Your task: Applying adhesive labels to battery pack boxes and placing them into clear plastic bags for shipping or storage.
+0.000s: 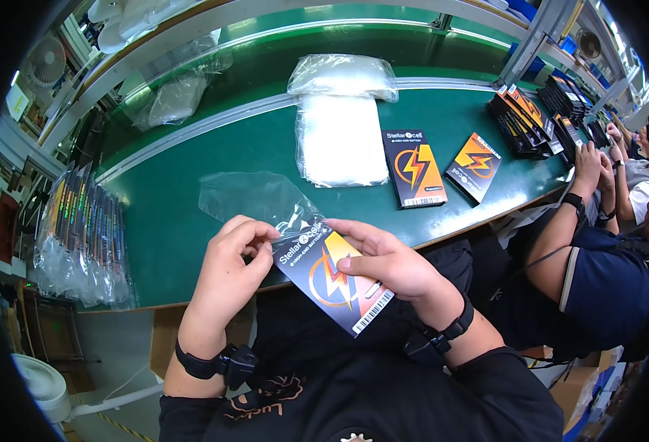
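Note:
My right hand (391,261) grips a flat battery box (328,283), dark with an orange and yellow lightning design, thumb on its front and fingers behind. The box is tilted over the table's near edge. A clear plastic bag (254,195) stretches away from the box's top end, its mouth at that end. My left hand (236,258) pinches the bag's edge between thumb and forefinger, beside the box's upper left corner. Whether the box's top is inside the bag is hard to make out through the shine.
A stack of clear bags (339,144) lies mid-table. To its right are two battery boxes (416,173), with piled boxes (520,121) farther right. Bagged boxes (81,239) stand in a row at left. A co-worker's arm (564,228) is close on the right. A metal rail (250,110) runs behind.

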A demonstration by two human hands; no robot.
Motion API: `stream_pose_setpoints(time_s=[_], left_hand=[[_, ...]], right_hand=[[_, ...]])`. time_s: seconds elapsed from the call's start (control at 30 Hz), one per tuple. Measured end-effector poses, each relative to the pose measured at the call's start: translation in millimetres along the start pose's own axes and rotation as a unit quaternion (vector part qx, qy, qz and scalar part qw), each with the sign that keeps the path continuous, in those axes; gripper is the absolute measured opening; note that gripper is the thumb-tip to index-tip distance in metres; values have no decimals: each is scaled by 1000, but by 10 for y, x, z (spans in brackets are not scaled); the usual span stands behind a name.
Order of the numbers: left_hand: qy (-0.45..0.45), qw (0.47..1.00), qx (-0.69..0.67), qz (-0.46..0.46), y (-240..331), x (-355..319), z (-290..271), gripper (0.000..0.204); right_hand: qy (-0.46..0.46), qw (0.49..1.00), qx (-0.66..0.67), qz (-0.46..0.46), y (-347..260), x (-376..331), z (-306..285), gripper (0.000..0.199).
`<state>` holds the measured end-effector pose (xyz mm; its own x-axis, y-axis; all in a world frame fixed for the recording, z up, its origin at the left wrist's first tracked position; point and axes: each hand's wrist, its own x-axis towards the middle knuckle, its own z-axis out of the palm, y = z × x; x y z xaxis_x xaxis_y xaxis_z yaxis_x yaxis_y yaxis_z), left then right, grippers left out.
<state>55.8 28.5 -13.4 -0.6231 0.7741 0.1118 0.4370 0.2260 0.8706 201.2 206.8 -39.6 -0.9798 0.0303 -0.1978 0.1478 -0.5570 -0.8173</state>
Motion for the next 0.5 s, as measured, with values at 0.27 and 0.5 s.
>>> stream_pose_setpoints(time_s=[0.27,0.5], left_hand=[[57,994,86,36,66,-89,149,25],[42,922,-369,-108,35,-116,367,27]], right_hand=[[134,981,-66,-124,125,16,183,42],[246,941,-32,-228,162,9,237,15]])
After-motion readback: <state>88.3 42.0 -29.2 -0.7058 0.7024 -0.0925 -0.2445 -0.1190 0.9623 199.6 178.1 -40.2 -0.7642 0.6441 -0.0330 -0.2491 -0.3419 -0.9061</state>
